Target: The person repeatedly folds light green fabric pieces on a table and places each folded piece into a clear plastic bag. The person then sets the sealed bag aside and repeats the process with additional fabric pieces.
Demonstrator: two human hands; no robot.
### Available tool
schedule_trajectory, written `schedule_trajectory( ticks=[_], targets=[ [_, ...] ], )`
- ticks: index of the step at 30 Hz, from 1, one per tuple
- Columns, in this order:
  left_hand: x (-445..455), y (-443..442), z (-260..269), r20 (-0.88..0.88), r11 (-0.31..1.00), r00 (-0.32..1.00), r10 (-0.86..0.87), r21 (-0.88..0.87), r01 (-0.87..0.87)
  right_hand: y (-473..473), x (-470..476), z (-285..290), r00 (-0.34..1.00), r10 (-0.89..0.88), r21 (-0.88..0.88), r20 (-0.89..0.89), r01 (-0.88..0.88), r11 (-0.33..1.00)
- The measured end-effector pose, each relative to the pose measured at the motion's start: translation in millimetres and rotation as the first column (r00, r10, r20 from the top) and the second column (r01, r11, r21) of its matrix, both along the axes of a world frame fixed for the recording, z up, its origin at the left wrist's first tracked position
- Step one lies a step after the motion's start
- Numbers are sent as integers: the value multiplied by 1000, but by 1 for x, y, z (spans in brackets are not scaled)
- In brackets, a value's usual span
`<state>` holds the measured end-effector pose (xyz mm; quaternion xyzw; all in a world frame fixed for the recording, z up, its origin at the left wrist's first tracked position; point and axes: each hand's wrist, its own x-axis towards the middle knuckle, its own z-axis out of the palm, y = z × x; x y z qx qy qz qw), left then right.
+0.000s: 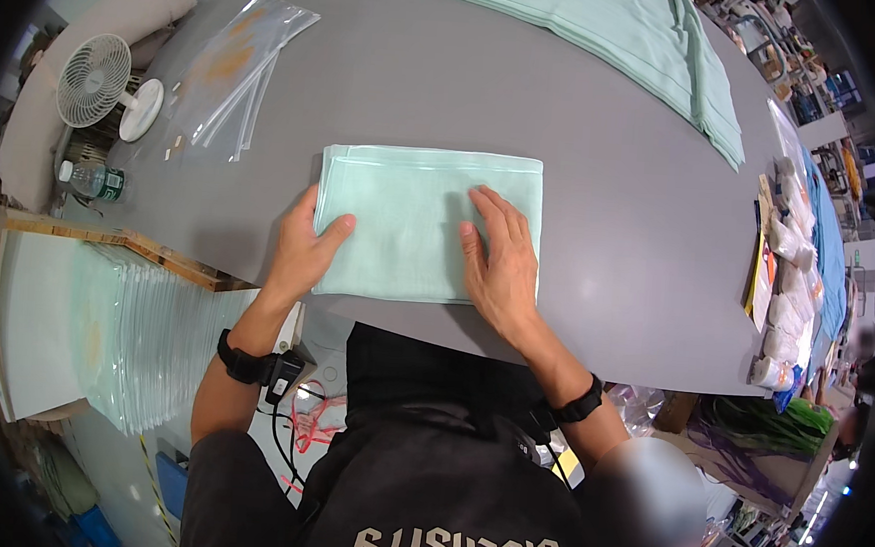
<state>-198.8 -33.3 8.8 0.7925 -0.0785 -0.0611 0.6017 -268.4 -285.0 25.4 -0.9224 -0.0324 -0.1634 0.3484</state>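
A folded mint-green cloth lies flat before me near the front edge of the grey table. My left hand grips its left edge, thumb on top and the fingers partly hidden at the side. On the right part of the cloth rests my right hand, palm down with the fingers somewhat spread and nothing held. More mint-green cloth is spread in layers at the far side. Clear plastic bags with orange print lie at the upper left.
At the left stand a white fan and a plastic bottle. Below them, a wood-edged box holds many bagged mint-green cloths. White wrapped bundles line the table's right side, beside blue cloth.
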Motion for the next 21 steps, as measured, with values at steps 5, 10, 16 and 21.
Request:
schedule_trajectory(
  ticks=[5,10,16,21],
  targets=[
    [-5,-1,19,129,853,985,116,495,-165,8,-1,-24,999,-43,-224,33,49,973],
    [-1,6,21,473,847,866,-164,517,-122,-12,17,-10,997,62,-308,-34,-70,949],
    [59,36,17,408,875,912,-37,454,-168,38,52,-4,963,262,-200,-60,-269,942],
    [158,69,0,623,790,781,46,455,-410,87,42,-26,953,301,-352,-16,-287,891]
  ],
)
